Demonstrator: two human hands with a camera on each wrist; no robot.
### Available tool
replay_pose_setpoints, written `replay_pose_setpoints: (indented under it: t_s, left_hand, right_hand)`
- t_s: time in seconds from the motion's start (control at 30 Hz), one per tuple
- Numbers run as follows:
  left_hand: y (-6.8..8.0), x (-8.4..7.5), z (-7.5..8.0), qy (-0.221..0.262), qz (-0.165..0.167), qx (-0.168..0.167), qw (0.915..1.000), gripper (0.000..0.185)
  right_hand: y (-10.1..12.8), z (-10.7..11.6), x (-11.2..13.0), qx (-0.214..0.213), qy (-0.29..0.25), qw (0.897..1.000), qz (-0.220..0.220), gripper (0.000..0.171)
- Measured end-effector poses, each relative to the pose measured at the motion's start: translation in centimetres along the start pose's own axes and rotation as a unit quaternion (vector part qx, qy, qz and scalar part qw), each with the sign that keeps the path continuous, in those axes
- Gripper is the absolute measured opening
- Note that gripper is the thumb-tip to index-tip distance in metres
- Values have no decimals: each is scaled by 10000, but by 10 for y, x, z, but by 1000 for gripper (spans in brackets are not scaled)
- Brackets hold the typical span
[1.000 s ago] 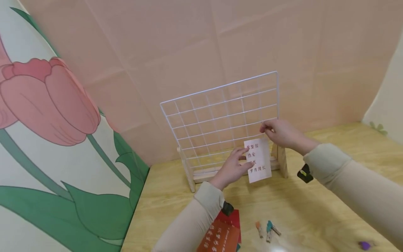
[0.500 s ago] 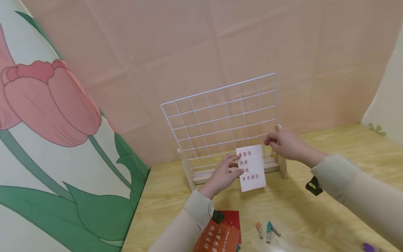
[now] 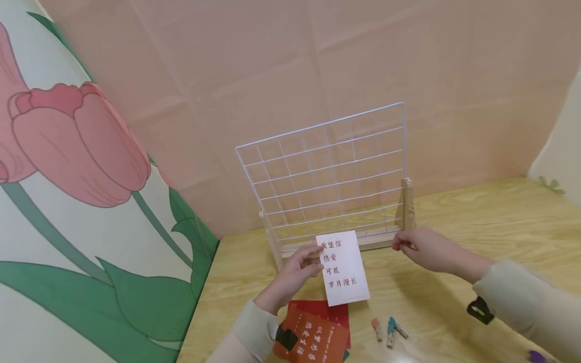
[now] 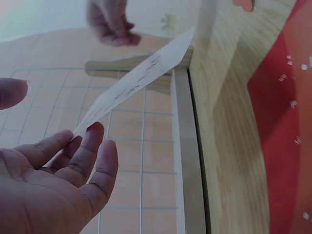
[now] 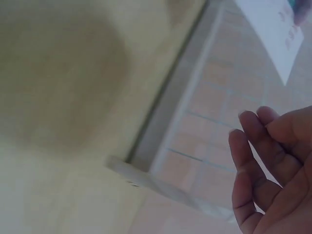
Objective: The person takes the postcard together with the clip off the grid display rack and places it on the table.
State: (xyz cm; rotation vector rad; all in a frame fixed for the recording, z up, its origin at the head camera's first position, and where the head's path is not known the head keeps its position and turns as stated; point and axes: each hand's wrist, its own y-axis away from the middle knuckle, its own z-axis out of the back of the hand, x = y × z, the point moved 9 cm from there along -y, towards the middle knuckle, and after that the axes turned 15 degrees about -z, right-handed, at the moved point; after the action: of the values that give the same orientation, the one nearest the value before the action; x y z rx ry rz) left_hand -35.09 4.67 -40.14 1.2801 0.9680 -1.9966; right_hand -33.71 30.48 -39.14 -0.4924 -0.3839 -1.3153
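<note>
Nearest the person, red cards (image 3: 317,335) lie flat on the worktop (image 3: 454,302) by the left sleeve, and just to their right a few small clothes pegs (image 3: 388,330) lie loose on the wood, one orange and one teal among them.

A little further out, the left hand (image 3: 290,277) holds the white card (image 3: 342,267) by its left edge, thumb and fingers (image 4: 92,151) pinched on the paper. The card hangs upright with its long axis running top to bottom, its printed face towards the person, and the whole sheet lies to the right of the gripping fingers. It is clear of the worktop and near the front of the stand, not touching the wires as far as the head view shows.

The right hand (image 3: 424,249) hovers to the right of the card, apart from it, fingers loosely curled with the tips drawn together; whether they pinch something small I cannot tell, and the right wrist view shows no object in them. The left hand is plainly the nearer to the card, since it holds it.

Furthest back stands the white wire grid (image 3: 327,171), upright in its wooden stand (image 3: 408,206), its plane facing the person, directly behind the card's top edge.
</note>
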Motion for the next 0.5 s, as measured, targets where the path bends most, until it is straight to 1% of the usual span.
replay_pose_setpoints:
  t_s: [0.13, 0.2, 0.3, 0.4, 0.5]
  left_hand:
    - [19, 7, 11, -85, 169, 106, 9998, 44]
    - [29, 11, 18, -74, 295, 62, 9995, 46]
    - [44, 17, 25, 127, 469, -45, 9988, 46]
    - [58, 25, 25, 365, 701, -89, 9968, 47]
    - [69, 36, 21, 477, 906, -94, 9947, 46]
  right_hand:
    - [22, -17, -13, 139, 118, 9997, 171, 13]
    - [31, -27, -18, 239, 187, 9994, 183, 12]
    - [41, -41, -22, 424, 273, 9985, 225, 8]
    - [50, -54, -24, 591, 417, 9972, 206, 8]
    - [58, -63, -25, 656, 430, 9966, 244, 11]
